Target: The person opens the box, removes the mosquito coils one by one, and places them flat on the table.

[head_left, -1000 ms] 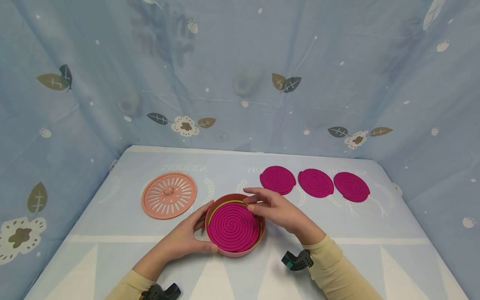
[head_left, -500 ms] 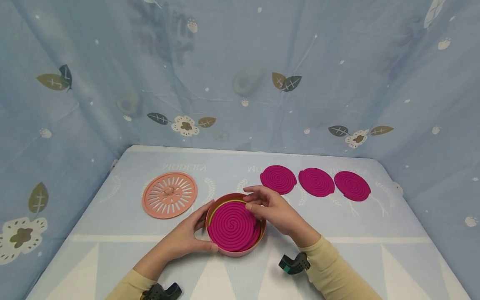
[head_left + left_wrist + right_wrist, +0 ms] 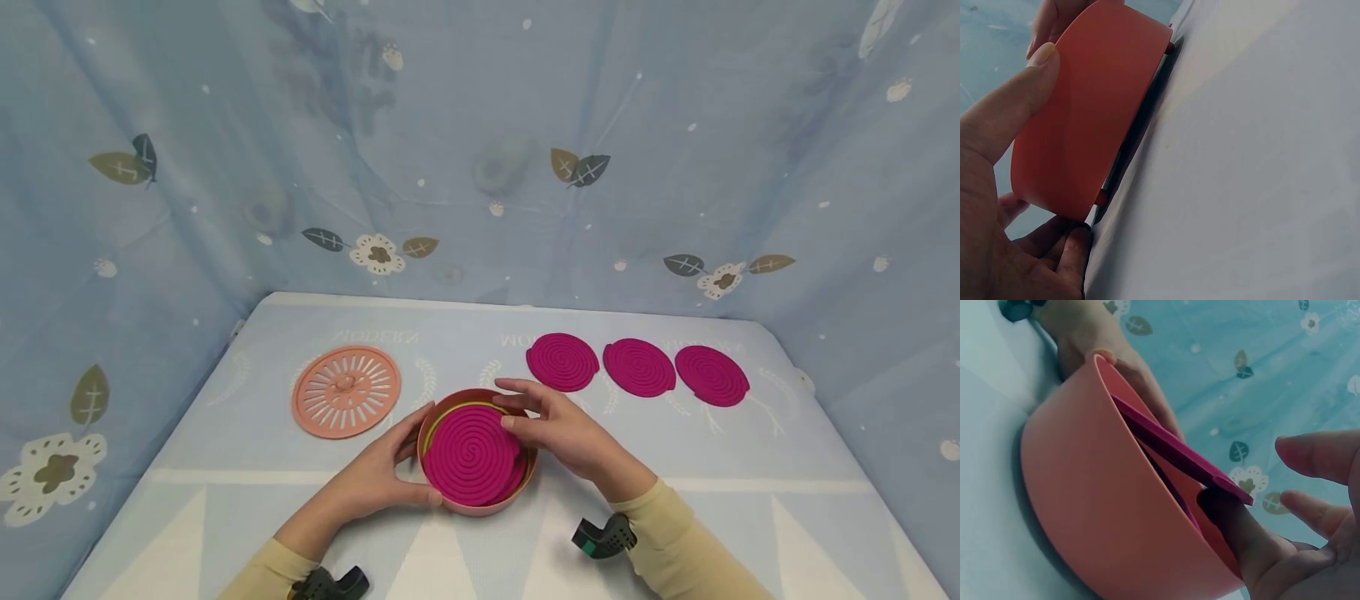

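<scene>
My left hand (image 3: 386, 475) grips a round coral mosquito coil box (image 3: 1085, 106), thumb on its near side and fingers round its far left side. Inside, a magenta mosquito coil (image 3: 471, 454) leans with its right edge raised. In the right wrist view one fingertip of my right hand (image 3: 566, 429) supports that raised edge from below, while the thumb (image 3: 1316, 453) stands apart from it. Another magenta coil (image 3: 517, 483) shows beneath the tilted one. A yellow ring (image 3: 450, 410) lines the box's inside.
A coral slotted lid (image 3: 346, 392) with a small knob lies behind and left of the box. In a row at the back right lie three more magenta coils (image 3: 638, 367). A patterned blue cloth (image 3: 480, 167) hangs behind the table.
The upper coil has tilted, its right edge now up, and more of the coil beneath shows. My right thumb has shifted slightly at its edge. My left hand keeps its grip on the box.
</scene>
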`<action>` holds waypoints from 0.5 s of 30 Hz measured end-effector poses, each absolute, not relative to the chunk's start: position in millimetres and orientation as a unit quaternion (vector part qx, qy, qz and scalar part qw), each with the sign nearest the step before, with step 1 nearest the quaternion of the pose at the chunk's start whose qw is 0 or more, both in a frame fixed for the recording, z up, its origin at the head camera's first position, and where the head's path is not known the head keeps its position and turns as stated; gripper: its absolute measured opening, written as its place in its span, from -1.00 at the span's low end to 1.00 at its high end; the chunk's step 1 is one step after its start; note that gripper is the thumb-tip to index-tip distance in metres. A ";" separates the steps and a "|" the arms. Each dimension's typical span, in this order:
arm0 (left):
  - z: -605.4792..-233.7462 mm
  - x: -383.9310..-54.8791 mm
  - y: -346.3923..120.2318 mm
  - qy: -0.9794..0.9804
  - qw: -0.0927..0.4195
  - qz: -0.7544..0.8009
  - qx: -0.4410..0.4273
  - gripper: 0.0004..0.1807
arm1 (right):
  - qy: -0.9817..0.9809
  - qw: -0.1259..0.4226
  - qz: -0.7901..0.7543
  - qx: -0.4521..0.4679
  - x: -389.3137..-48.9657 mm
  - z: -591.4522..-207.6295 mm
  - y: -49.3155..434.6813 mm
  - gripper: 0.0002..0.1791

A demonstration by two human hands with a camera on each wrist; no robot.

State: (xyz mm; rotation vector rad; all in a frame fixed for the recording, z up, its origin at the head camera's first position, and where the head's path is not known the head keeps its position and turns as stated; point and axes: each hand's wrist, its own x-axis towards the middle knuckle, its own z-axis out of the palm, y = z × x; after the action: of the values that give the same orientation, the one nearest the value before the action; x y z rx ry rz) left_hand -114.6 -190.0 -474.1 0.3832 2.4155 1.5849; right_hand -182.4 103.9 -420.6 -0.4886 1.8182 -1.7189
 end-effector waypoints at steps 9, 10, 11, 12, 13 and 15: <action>-473.3 -114.6 -189.5 0.827 0.114 0.536 0.125 0.32 | 0.649 0.326 -0.667 -0.167 -179.7 -422.0 115.7 -0.29; -473.2 -114.6 -189.4 0.828 0.114 0.535 0.124 0.33 | 0.647 0.327 -0.668 -0.165 -179.2 -422.3 116.6 -0.28; -473.3 -114.6 -189.2 0.829 0.115 0.534 0.122 0.33 | 0.645 0.328 -0.670 -0.164 -178.5 -422.4 117.3 -0.27; -473.3 -114.6 -189.1 0.829 0.115 0.533 0.121 0.33 | 0.643 0.329 -0.672 -0.163 -177.7 -422.6 118.0 -0.27; -473.2 -114.6 -189.0 0.829 0.115 0.534 0.121 0.33 | 0.643 0.329 -0.672 -0.161 -177.0 -422.8 118.4 -0.26; -473.0 -114.6 -188.9 0.829 0.116 0.533 0.121 0.33 | 0.646 0.329 -0.671 -0.159 -175.0 -422.8 119.0 -0.25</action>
State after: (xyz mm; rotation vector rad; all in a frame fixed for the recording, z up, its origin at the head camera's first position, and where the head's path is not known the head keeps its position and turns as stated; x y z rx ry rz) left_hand -114.6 -188.9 -473.0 0.3532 2.4284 1.5622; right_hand -175.0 119.0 -422.8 -0.4148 1.6904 -1.7548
